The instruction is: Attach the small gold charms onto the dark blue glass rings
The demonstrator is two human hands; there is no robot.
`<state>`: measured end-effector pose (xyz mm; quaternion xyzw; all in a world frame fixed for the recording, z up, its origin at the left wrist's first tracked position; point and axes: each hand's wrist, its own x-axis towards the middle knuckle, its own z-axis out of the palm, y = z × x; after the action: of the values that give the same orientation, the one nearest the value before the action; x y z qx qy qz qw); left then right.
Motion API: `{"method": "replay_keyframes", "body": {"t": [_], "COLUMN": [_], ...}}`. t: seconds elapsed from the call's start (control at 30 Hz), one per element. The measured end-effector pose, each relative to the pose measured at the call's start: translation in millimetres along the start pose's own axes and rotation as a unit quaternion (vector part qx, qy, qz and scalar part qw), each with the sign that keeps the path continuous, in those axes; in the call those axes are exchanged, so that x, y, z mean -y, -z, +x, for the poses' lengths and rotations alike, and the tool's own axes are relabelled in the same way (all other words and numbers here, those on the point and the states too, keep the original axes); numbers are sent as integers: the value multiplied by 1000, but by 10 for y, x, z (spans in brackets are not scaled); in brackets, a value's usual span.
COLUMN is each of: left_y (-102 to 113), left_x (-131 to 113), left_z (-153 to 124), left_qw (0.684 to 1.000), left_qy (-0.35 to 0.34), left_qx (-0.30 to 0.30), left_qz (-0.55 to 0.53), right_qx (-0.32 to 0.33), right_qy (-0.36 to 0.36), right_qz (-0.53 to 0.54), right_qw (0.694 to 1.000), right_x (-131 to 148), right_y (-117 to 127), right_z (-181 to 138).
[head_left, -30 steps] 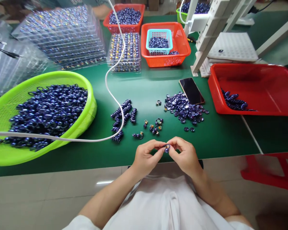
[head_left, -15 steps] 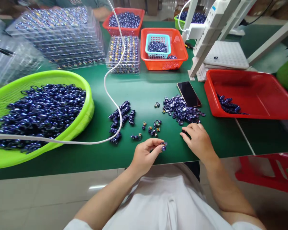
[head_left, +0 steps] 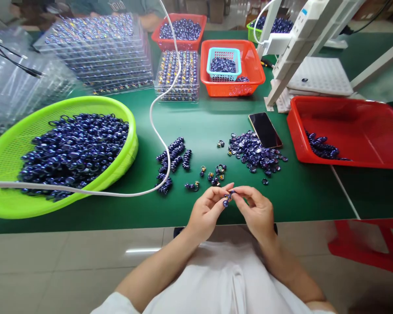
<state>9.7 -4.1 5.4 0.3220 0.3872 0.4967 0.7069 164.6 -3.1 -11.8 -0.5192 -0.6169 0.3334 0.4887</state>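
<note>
1. Left hand (head_left: 207,213) and right hand (head_left: 257,212) meet just above the near edge of the green table (head_left: 209,124), fingertips together.
2. Small blue piece (head_left: 227,199) is pinched between the thumbs and forefingers of both hands. Both grips are closed on it, and it is lifted clear of the table.
3. Just beyond the hands are loose gold-and-blue parts (head_left: 216,171), scattered singly.
4. Left of those lie short strings of blue pieces (head_left: 172,159). A white cable (head_left: 85,191) loops around them.
5. Right of centre is a pile of flat blue stones (head_left: 253,150). A dark phone (head_left: 265,130) lies face up, touching the pile's far edge.
6. Far left, a lime basket (head_left: 6,209) is heaped with blue pieces.
7. Right, a red tray (head_left: 347,122) holds a small cluster of blue pieces in its near-left corner.
8. Further back, an orange basket (head_left: 249,83) has a small blue basket (head_left: 224,52) set inside it.
9. Back left are stacks of clear trays (head_left: 98,52), loaded in rows.
10. Back right, a white frame (head_left: 293,48) leans over the table.
11. At the far edge a person's forearm (head_left: 147,19) shows. Their hands are not visible.
</note>
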Motion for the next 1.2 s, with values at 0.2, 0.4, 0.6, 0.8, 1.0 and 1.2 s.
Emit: {"method": "replay_keyframes", "body": {"t": [0.2, 0.4, 0.6, 0.8, 1.0, 1.2], "left_y": [7, 52, 113, 90, 96, 4], "left_x": [-26, -91, -79, -35, -21, -41], "left_z": [-27, 7, 32, 50, 39, -9], "left_qw": [1000, 999, 998, 996, 995, 987], "left_qy": [2, 17, 56, 52, 49, -8], "left_qx": [-12, -49, -26, -58, -82, -146], "left_qz": [-11, 0, -31, -42, -12, 64], "right_qx": [-27, 47, 36, 51, 51, 40], "right_qy": [95, 192, 122, -48, -90, -114], "right_qz": [-88, -129, -50, 112, 174, 205], "right_qw": [991, 972, 991, 991, 979, 971], "right_x": [-15, -17, 118, 179, 183, 198], "right_y": [-65, 4, 42, 13, -24, -57], "right_z": [25, 38, -24, -11, 13, 5]}}
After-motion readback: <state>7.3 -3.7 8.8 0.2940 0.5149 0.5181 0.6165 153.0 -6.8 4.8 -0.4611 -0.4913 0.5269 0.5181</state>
